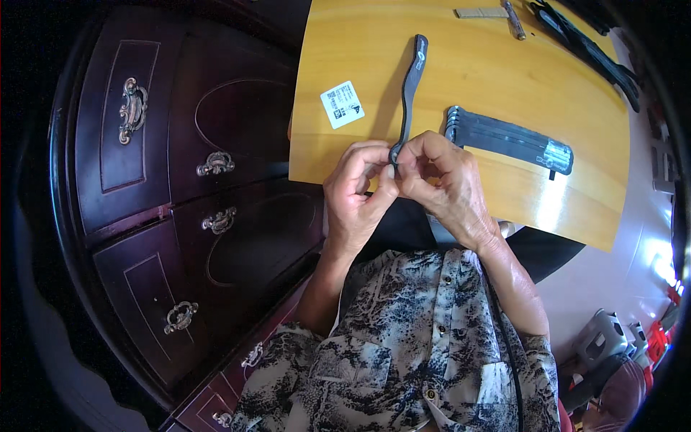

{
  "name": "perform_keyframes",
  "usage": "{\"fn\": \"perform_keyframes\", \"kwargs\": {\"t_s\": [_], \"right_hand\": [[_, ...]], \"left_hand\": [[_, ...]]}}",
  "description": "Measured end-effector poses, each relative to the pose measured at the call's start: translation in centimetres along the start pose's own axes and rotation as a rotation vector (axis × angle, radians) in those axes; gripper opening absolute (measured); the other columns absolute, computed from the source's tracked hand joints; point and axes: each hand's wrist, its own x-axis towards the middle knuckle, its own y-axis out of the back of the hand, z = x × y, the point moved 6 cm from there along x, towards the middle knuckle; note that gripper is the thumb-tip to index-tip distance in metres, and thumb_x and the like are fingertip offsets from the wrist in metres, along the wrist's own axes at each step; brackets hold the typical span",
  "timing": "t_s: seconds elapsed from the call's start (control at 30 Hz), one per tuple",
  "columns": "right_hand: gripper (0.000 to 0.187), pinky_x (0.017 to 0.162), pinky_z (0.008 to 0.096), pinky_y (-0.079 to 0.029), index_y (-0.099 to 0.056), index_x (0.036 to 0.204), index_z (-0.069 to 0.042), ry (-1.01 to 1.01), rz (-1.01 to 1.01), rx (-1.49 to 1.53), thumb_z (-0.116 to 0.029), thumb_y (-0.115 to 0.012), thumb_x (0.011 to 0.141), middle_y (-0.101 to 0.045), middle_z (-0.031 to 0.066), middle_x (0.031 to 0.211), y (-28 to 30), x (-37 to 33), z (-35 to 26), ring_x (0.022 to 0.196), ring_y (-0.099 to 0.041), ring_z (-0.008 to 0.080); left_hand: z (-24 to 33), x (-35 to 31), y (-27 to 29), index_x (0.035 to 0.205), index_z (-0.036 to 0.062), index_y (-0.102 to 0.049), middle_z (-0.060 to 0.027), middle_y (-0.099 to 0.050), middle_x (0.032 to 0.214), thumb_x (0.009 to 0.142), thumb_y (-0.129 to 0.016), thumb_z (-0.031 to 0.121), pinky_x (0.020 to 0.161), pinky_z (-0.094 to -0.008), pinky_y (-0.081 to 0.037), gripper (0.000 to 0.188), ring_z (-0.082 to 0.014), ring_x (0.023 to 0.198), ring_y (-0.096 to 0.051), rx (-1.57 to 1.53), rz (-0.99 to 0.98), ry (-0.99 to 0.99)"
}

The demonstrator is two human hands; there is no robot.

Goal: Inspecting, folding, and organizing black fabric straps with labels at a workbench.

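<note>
A: Where's the strap?

B: Dark strap (410, 90) pinched at its near end by both hands, just past the counter's (360, 43) near edge; rest slants up over the wood. Left hand (356, 194) fingers clenched on the tip, right hand (443, 180) fingers grasping it from the other side.

A: Room to move?

B: Open wood L of the strap, only a white label (342, 104) there. R side tighter: bundle of dark strips (507, 140) close by. More straps (586, 47) at far R corner. Dark cabinet (165, 216) hard against L edge.

A: Hidden?

B: Strap tip covered by fingers. Far items cut off at top, hard to make out.
</note>
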Motion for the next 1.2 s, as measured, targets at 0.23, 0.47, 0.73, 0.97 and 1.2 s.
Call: {"fn": "perform_keyframes", "kwargs": {"t_s": [0.23, 0.47, 0.73, 0.97, 1.2], "right_hand": [[0.012, 0.053, 0.0260, -0.046, -0.055, 0.078, -0.001, -0.048, -0.008, 0.016, -0.005, -0.066, 0.075, -0.055, 0.0073, 0.067, -0.2, -0.2, -0.3, 0.057, -0.054, 0.0126], [0.011, 0.053, 0.0254, -0.045, -0.057, 0.077, 0.000, -0.033, 0.007, 0.011, -0.004, -0.065, 0.072, -0.056, 0.0067, 0.067, -0.1, 0.0, -0.5, 0.057, -0.053, 0.0110], [0.012, 0.054, 0.0220, -0.045, -0.057, 0.080, 0.000, -0.083, 0.005, 0.290, -0.005, -0.067, 0.075, -0.057, 0.0018, 0.067, -0.2, 0.6, 0.8, 0.062, -0.052, 0.0042], [0.020, 0.056, 0.0254, -0.047, -0.056, 0.083, 0.001, -0.102, -0.174, 0.107, -0.016, -0.066, 0.083, -0.058, 0.0082, 0.069, 0.1, 1.6, 0.0, 0.061, -0.055, 0.0103], [0.018, 0.065, 0.0418, -0.048, -0.052, 0.081, 0.004, 0.180, -0.200, -0.396, -0.013, -0.057, 0.087, -0.057, 0.0237, 0.074, -0.1, 1.7, -2.2, 0.075, -0.059, 0.0411]], "left_hand": [[0.2, -0.3, 0.5, 0.095, -0.0051, -0.057, -0.0076, -0.056, 0.098, 0.079, -0.058, -0.012, 0.075, -0.0230, -0.050, 0.018, -0.0108, 0.087, -0.058, 0.006, -0.017, -0.030], [0.1, 0.0, 0.3, 0.095, -0.0034, -0.057, -0.0090, -0.058, 0.096, 0.078, -0.058, -0.012, 0.070, -0.0231, -0.051, 0.020, -0.0119, 0.084, -0.059, 0.124, 0.010, -0.073], [1.6, 0.3, 0.1, 0.096, -0.0044, -0.059, -0.0091, -0.060, 0.098, 0.083, -0.058, -0.009, 0.075, -0.0227, -0.049, 0.013, -0.0121, 0.086, -0.059, 0.253, 0.058, -0.110], [1.5, 0.8, 0.5, 0.093, -0.0023, -0.059, -0.0091, -0.062, 0.096, 0.081, -0.061, -0.008, 0.069, -0.0217, -0.050, 0.014, -0.0116, 0.084, -0.060, 0.416, 0.056, -0.223], [1.1, 0.9, 0.2, 0.091, 0.0010, -0.054, -0.0102, -0.060, 0.088, 0.073, -0.063, -0.009, 0.065, -0.0296, -0.051, 0.023, -0.0217, 0.075, -0.061, 0.529, 0.070, -0.370]]}}
